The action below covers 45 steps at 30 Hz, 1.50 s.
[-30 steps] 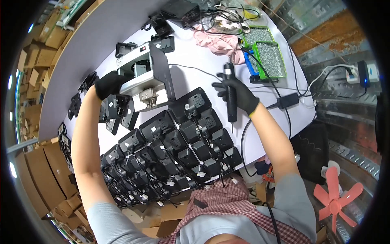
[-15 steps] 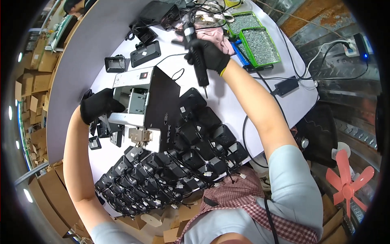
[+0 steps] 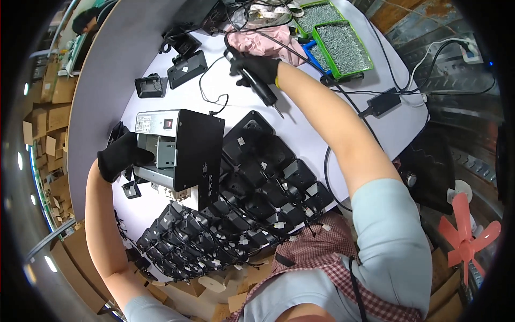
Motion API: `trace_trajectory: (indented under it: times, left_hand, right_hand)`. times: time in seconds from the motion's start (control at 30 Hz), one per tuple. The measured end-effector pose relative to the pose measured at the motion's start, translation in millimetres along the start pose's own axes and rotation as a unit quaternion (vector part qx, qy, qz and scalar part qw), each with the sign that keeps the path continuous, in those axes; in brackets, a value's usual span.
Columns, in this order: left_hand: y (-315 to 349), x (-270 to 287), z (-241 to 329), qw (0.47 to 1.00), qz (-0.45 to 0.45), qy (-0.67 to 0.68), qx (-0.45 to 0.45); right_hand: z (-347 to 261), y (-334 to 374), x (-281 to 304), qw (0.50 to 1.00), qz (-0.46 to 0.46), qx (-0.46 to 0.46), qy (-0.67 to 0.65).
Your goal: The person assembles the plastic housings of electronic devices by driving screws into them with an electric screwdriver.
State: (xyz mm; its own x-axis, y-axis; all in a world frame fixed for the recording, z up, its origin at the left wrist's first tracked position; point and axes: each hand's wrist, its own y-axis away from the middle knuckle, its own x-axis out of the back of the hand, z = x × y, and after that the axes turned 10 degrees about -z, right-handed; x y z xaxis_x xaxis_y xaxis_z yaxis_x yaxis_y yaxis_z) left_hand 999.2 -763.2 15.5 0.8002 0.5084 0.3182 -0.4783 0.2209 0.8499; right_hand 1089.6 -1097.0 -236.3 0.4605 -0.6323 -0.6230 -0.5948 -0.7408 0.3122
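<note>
Apron (image 3: 316, 255) of red check nearest, at the table's near edge. Directly beyond it, rows of black plastic housings (image 3: 299, 174), cables attached. At left, the left hand (image 3: 122, 156), black-gloved, is closed on the open side of a metal box (image 3: 199, 147), fingertips reaching into the opening. Box sits left of centre, just beside the housings, its red switch (image 3: 168, 124) facing up; whether its base meets the table cannot be told. Farther out, the right hand (image 3: 258, 70), also gloved, is wrapped around a black screwdriver (image 3: 259, 89), bit clear of the box and directed toward the housings. Beyond: pink cloth (image 3: 264, 45) and, to its right, a green tray (image 3: 354, 73) of small metal parts.
</note>
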Motion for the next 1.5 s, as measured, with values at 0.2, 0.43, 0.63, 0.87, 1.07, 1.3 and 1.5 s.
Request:
trace_trajectory:
  times: [0.2, 0.43, 0.63, 0.87, 1.07, 1.3, 1.5]
  left_hand:
    - [-24.5, 13.8, -24.4, 0.995, 0.011, -0.044, 0.089]
    - [-91.7, 43.0, -62.0, 0.994, -0.003, -0.069, 0.08]
    - [-131.1, 53.9, -109.8, 0.995, 0.055, -0.082, 0.031]
    - [-156.9, 21.7, -90.7, 0.978, 0.077, 0.19, -0.046]
    - [-199.3, 42.8, -91.5, 0.978, -0.026, 0.122, -0.168]
    - [-207.9, 7.0, -51.6, 0.953, 0.071, -0.21, -0.207]
    - [-171.4, -16.9, -126.6, 0.883, 0.281, -0.05, -0.373]
  right_hand:
    - [-18.2, -39.5, 24.4, 0.974, 0.142, 0.167, -0.055]
    - [-6.4, -36.3, 23.6, 0.959, 0.176, 0.21, -0.066]
    - [-14.5, -30.6, 19.4, 0.961, 0.177, 0.203, -0.056]
    - [-23.8, 4.5, 20.2, 0.985, 0.077, 0.151, 0.025]
    - [-45.5, 66.6, -8.2, 0.982, -0.011, 0.161, -0.101]
    - [13.4, 105.6, -34.5, 0.979, 0.046, -0.053, -0.192]
    - [6.6, 134.4, -109.0, 0.997, -0.029, 0.028, -0.064]
